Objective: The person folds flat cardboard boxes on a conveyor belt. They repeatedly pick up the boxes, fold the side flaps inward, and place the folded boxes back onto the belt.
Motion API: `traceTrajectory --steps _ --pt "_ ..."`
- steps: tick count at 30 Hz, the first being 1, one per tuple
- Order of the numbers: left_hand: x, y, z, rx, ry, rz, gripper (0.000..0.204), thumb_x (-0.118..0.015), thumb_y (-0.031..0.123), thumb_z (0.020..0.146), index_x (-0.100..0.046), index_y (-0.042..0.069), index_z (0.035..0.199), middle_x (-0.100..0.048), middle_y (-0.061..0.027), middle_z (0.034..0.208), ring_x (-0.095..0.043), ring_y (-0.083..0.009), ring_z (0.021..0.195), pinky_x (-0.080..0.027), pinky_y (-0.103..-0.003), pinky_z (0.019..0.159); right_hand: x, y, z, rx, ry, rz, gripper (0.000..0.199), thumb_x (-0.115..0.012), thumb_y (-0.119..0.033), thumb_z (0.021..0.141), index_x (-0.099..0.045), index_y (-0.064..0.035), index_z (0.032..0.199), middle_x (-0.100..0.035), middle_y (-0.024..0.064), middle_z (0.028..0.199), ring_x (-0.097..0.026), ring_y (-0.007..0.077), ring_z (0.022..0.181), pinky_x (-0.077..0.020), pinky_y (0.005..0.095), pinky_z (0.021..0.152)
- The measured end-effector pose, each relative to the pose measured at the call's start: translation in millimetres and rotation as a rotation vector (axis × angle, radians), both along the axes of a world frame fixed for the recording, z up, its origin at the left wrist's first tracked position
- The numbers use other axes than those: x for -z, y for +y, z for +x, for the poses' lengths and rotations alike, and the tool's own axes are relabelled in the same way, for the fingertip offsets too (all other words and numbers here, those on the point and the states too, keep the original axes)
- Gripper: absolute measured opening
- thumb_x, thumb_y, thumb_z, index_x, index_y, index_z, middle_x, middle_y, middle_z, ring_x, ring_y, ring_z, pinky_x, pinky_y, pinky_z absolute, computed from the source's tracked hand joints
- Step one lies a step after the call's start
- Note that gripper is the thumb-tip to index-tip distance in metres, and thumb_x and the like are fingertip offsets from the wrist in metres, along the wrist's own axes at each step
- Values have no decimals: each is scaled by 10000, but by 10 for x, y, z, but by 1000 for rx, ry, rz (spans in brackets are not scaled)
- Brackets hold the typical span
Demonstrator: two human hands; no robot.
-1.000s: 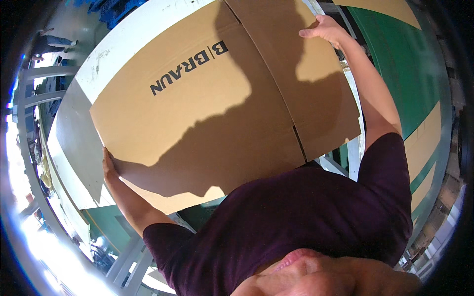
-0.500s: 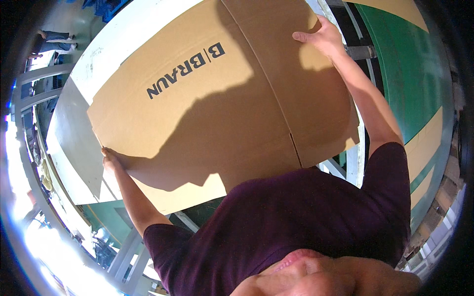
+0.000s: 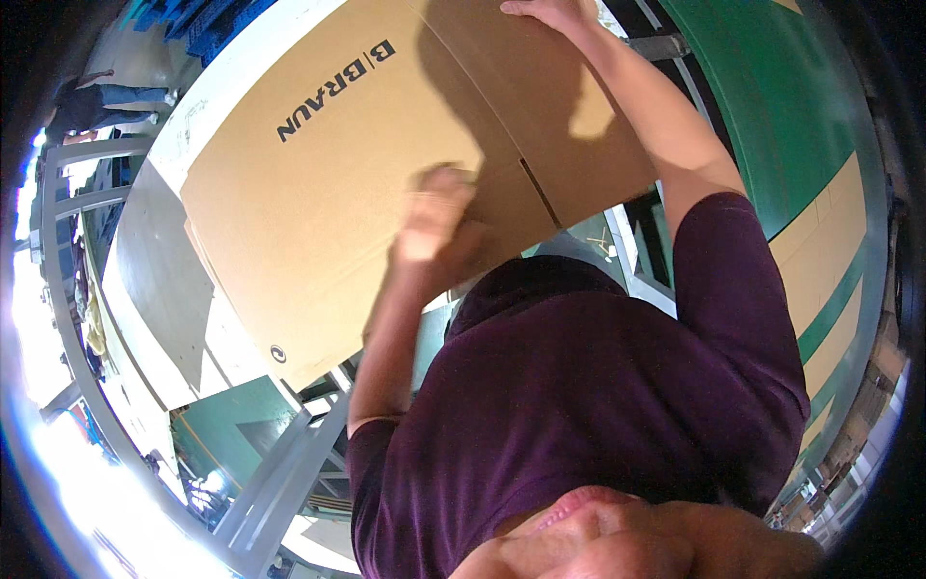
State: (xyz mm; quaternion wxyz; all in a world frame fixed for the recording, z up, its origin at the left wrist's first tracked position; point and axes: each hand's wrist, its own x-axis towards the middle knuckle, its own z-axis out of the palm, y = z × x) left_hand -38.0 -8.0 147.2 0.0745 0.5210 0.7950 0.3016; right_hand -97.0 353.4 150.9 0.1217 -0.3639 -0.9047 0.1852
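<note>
The left hand (image 3: pixel 436 217) has left the cardboard box's (image 3: pixel 318 212) 8 o'clock corner for its near edge, fingers blurred, state unclear; the right hand (image 3: pixel 550 12) grips its 1 o'clock corner.

Dark purple short-sleeved shirt (image 3: pixel 598 386)

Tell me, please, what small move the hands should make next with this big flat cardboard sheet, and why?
Probably bring the left hand back out to a free edge of the cardboard sheet. It sits blurred near the sheet's lower middle, while the right hand alone grips the far top edge, so the wide sheet looks unevenly supported.
</note>
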Motion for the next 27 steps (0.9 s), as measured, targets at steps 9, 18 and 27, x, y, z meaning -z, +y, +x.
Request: traceTrajectory --steps 9,18,27 --pt "228 577 765 32 188 167 530 -771 210 615 -586 10 1069 -547 -147 1096 -514 -319 1104 -440 -420 937 107 -140 86 5 115 225 801 -763 -548 587 -561 -21 1155 -590 194 1126 -579 299 1017 -455 389 868" --pt "481 631 853 66 393 101 485 -718 257 707 -579 -2 1092 -526 -171 1186 -523 -333 1106 -443 -430 948 571 111 439 -29 37 -46 922 -619 -683 664 -458 -13 1276 -589 184 1165 -573 316 1073 -451 381 902" --pt "530 679 857 35 359 103 482 -713 265 716 -582 11 1105 -528 -169 1196 -520 -325 1115 -436 -427 963 487 -155 1499 -128 153 430 632 -722 -482 663 -618 -16 1076 -645 212 933 -635 327 886 -493 397 774"
